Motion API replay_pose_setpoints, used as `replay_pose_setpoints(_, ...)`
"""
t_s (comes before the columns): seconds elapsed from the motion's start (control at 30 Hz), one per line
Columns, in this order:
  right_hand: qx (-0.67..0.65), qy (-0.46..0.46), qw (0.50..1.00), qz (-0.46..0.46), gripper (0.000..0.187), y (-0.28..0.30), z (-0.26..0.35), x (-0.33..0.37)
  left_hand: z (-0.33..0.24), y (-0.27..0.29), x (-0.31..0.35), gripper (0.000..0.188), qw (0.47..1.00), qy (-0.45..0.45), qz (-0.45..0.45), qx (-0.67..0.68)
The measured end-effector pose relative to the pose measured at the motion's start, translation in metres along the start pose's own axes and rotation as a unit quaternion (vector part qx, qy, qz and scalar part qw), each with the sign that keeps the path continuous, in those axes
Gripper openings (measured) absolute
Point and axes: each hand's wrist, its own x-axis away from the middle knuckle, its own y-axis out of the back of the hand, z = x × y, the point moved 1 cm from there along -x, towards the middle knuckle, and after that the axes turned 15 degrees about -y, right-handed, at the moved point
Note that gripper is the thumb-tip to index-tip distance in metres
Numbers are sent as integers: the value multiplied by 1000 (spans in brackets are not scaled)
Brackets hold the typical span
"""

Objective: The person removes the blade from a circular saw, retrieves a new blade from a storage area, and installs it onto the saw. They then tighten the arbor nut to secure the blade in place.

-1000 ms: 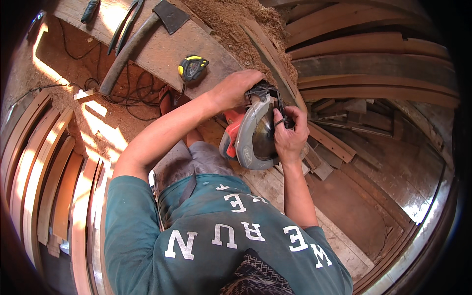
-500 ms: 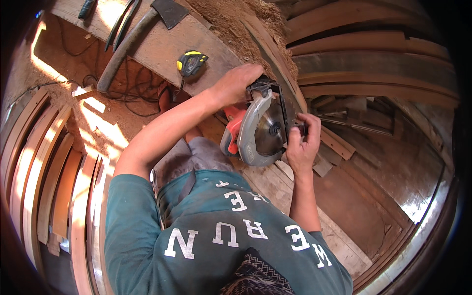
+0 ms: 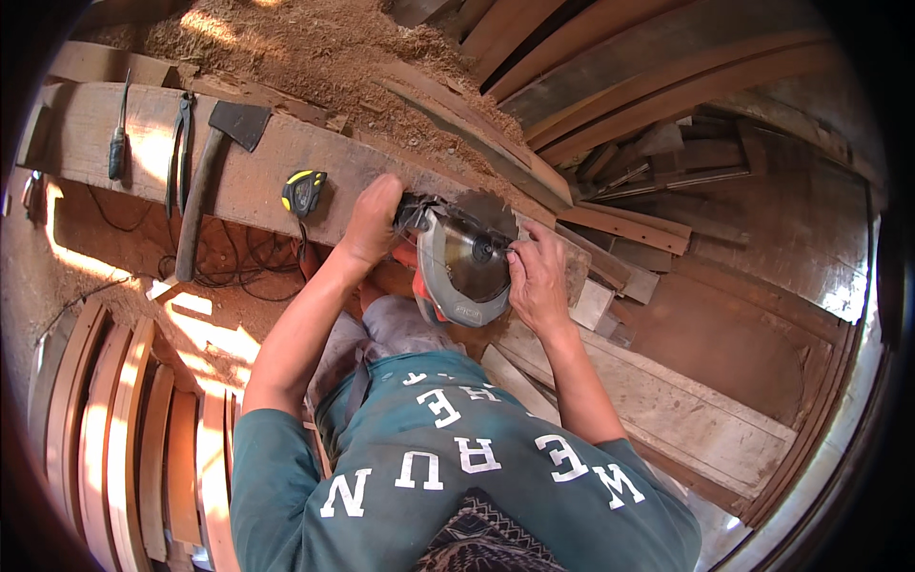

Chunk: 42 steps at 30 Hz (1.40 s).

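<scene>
A circular saw [image 3: 446, 291] with a grey guard and red body rests tilted at the workbench edge, in front of my lap. Its round toothed blade [image 3: 472, 269] faces me, with the bolt hub at the centre. My left hand [image 3: 372, 221] is closed around the black part at the saw's far left end. Beside the blade, my right hand [image 3: 539, 276] has its thumb and fingers pinched together near the hub; what they hold is too small to make out.
On the wooden bench [image 3: 334, 143] lie a tape measure [image 3: 303, 193], an axe [image 3: 212, 176], pincers [image 3: 179, 153] and a screwdriver [image 3: 117, 143]. Sawdust [image 3: 315, 48] is piled beyond. Wooden boards [image 3: 124, 429] stand at the left, and a cable [image 3: 243, 262] trails on the floor.
The whole view has shifted, showing more of the bench's left end. My right hand's fingers have moved from the saw's side edge in to the blade hub. My left hand stays on the saw.
</scene>
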Motion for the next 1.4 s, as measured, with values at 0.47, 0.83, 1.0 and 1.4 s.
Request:
replay_pose_setpoints(0.47, -8, 30, 1000, 3, 21, 11, 31, 16, -2, 15, 20, 34, 998, -13, -44, -48)
replay_pose_setpoints(0.83, 16, 106, 994, -4, 19, 14, 34, 16, -4, 11, 24, 27, 996, -16, -70, -61)
replay_pose_setpoints(1.0, 25, 114, 993, -3, 18, 11, 41, 12, -4, 12, 23, 27, 995, -22, -74, -61)
replay_pose_setpoints(1.4, 94, 150, 984, 10, 12, 13, 49, 4, 1, 9, 29, 37, 994, -21, -76, -71)
